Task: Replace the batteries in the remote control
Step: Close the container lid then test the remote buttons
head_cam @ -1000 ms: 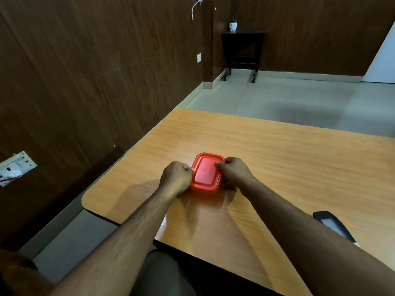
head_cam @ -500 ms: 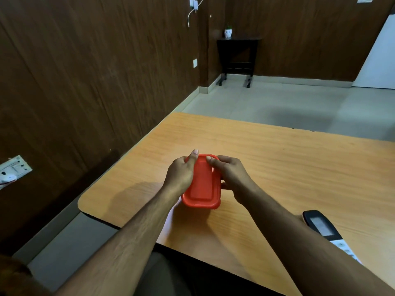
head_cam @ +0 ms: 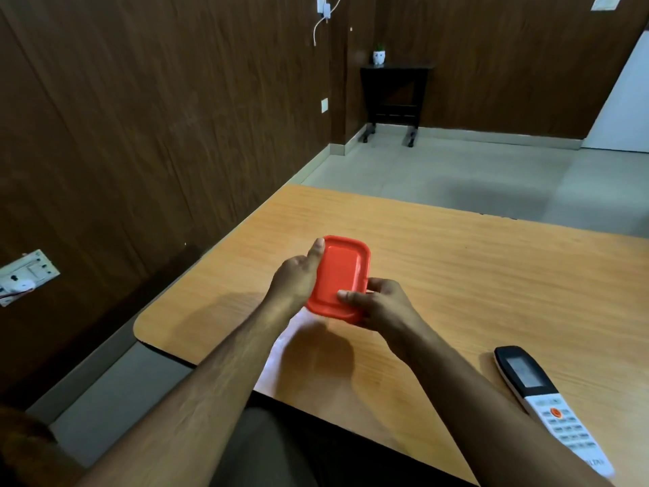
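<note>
A small red plastic box with a lid [head_cam: 342, 275] is lifted above the wooden table [head_cam: 456, 275], tilted toward me. My left hand [head_cam: 298, 279] grips its left side, thumb along the edge. My right hand [head_cam: 381, 304] holds its near right corner, thumb pressed on the lid. A white remote control [head_cam: 548, 404] with a dark screen lies face up on the table at the lower right, partly covered by my right forearm. What the box contains is hidden.
A dark wood-panelled wall runs along the left, with a socket plate [head_cam: 26, 275]. The table's near edge and rounded left corner are close to my body. A small dark side table [head_cam: 395, 96] with a pot stands at the far wall.
The red box lay flat on the table under both hands; it has been lifted and tilted up. My right hand has slid to the near corner. The remote has come further into view.
</note>
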